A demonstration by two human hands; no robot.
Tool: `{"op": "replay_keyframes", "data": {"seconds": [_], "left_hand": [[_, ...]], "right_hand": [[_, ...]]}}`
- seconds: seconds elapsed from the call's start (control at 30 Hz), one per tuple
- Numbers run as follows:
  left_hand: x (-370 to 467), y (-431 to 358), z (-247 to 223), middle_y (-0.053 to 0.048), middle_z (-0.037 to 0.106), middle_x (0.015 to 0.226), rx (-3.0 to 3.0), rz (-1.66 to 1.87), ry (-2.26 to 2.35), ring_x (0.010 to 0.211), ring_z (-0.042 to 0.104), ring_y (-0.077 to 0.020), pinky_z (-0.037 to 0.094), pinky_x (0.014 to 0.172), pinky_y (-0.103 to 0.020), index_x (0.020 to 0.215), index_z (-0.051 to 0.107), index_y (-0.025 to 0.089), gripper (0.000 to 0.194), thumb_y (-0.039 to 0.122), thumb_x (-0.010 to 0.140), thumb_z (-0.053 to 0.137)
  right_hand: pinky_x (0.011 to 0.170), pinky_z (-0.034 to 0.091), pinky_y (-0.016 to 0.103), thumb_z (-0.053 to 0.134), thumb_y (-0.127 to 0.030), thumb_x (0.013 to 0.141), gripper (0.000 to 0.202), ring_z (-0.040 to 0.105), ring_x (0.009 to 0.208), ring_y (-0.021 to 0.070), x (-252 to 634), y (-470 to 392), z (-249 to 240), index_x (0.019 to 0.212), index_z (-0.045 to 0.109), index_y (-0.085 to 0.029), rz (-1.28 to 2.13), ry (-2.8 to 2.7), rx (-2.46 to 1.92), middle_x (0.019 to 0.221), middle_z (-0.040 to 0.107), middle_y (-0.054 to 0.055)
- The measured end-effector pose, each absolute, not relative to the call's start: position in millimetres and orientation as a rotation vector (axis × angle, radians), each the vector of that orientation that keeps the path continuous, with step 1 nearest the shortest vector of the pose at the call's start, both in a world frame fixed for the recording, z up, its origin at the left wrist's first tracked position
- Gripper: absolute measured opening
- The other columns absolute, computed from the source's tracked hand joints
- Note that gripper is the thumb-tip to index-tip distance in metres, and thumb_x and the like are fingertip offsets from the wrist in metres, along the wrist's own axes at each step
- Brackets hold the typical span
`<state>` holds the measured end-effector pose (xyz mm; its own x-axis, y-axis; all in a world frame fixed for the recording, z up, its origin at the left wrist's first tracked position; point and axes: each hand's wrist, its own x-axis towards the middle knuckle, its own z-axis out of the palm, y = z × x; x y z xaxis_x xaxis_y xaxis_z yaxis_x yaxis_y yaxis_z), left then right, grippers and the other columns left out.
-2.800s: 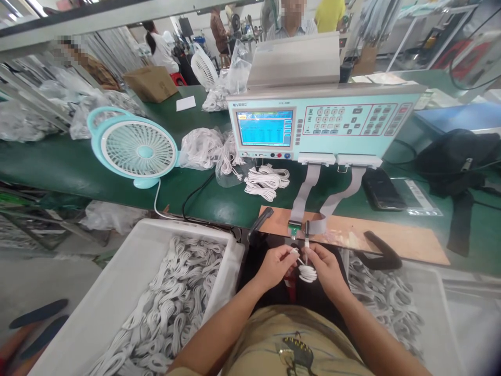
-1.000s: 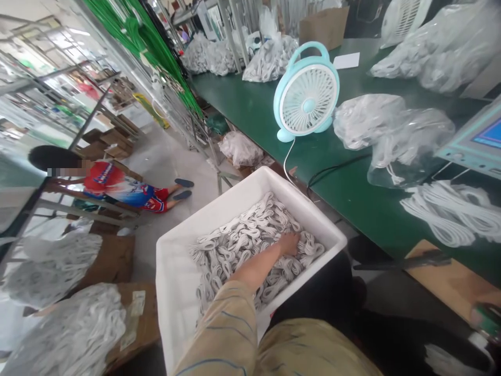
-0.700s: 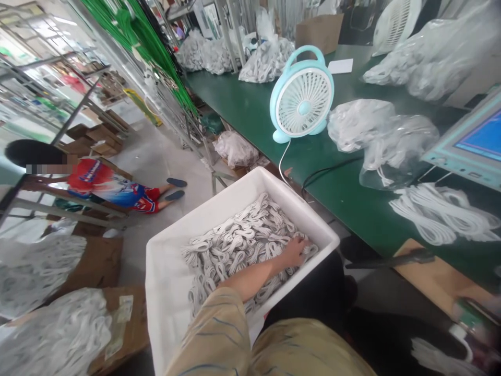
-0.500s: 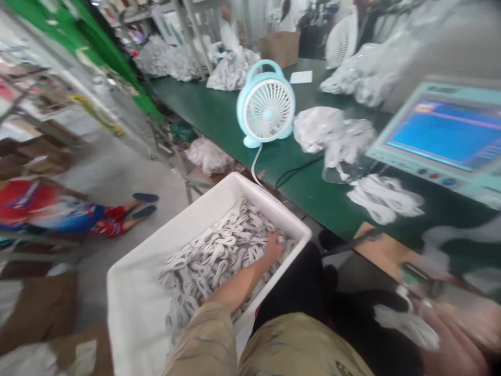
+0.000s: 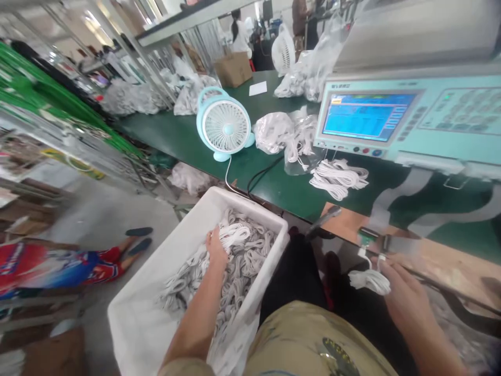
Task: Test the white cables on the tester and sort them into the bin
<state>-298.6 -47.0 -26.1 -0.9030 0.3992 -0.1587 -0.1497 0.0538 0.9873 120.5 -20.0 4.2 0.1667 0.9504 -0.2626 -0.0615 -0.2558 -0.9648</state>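
Observation:
In the head view, my left hand (image 5: 217,248) is inside the white plastic bin (image 5: 151,261), its fingers closed around a bright white coiled cable (image 5: 236,234). Many greyish-white coiled cables (image 5: 252,261) lie heaped beneath it. On the right, at the bench edge, my right hand (image 5: 405,287) grips a plug end of another white cable (image 5: 370,282). That cable's coil hangs beside my fingers, and both its ends reach up to a small green test fixture (image 5: 368,237). My fingers partly hide the right-hand plug, so its seating in the fixture is unclear.
A teal tester (image 5: 407,117) with a lit screen stands on the green bench (image 5: 282,185). Near it lie loose white cables (image 5: 338,177), a bagged bundle (image 5: 274,133) and a small blue fan (image 5: 227,125). A person's legs (image 5: 117,258) show at left.
My left hand has moved left and up in the bin and now holds a white coiled cable. The view has swung right, bringing the tester and my right hand into clearer sight.

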Motion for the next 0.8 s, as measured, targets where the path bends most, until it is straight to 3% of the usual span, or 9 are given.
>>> {"op": "replay_keyframes", "data": {"seconds": [0.13,0.23,0.37,0.57,0.8], "left_hand": [[-263.6,-51.5,34.0,0.002,0.057,0.066,0.481,1.775,1.680,0.047,0.049,-0.0089,0.041,0.045,-0.022,0.073,0.052,0.017,0.029,0.042,0.064,0.064],[-201.6,-40.5,57.2,0.002,0.059,0.064,0.772,1.332,1.489,0.042,0.047,-0.0078,0.037,0.040,-0.019,0.077,0.058,0.016,0.026,0.040,0.068,0.063],[-98.4,-11.9,48.3,0.000,0.057,0.061,1.114,0.752,1.260,0.046,0.048,-0.0087,0.034,0.037,-0.017,0.081,0.066,0.013,0.033,0.044,0.074,0.054],[-28.8,19.4,19.5,0.001,0.050,0.054,1.155,0.601,1.083,0.043,0.043,-0.0085,0.034,0.037,-0.019,0.074,0.062,0.011,0.043,0.051,0.076,0.049],[-29.2,-3.6,20.2,0.002,0.047,0.050,1.226,0.587,1.127,0.042,0.042,-0.0080,0.034,0.038,-0.018,0.062,0.057,0.012,0.034,0.043,0.076,0.051]], "right_hand": [[0.050,0.043,0.022,0.074,-0.042,0.064,0.029,0.054,0.059,0.0153,120.0,-21.8,2.7,0.077,0.066,-0.018,1.422,-0.733,-1.345,0.070,0.061,0.002],[0.049,0.041,0.021,0.073,-0.042,0.066,0.028,0.052,0.057,0.0142,118.0,-22.5,4.7,0.077,0.065,-0.017,1.469,-0.694,-1.259,0.067,0.058,0.001],[0.052,0.040,0.023,0.071,-0.044,0.069,0.029,0.051,0.057,0.0152,117.1,-23.9,2.2,0.077,0.062,-0.018,1.448,-0.709,-1.216,0.067,0.058,0.000],[0.050,0.035,0.023,0.067,-0.046,0.072,0.031,0.044,0.052,0.0137,117.3,-24.6,0.5,0.071,0.055,-0.017,1.368,-0.784,-1.245,0.060,0.051,-0.001],[0.047,0.030,0.022,0.060,-0.045,0.074,0.033,0.037,0.049,0.0115,107.4,-43.6,14.5,0.062,0.047,-0.018,1.339,-0.900,-1.289,0.054,0.043,-0.004]]}}
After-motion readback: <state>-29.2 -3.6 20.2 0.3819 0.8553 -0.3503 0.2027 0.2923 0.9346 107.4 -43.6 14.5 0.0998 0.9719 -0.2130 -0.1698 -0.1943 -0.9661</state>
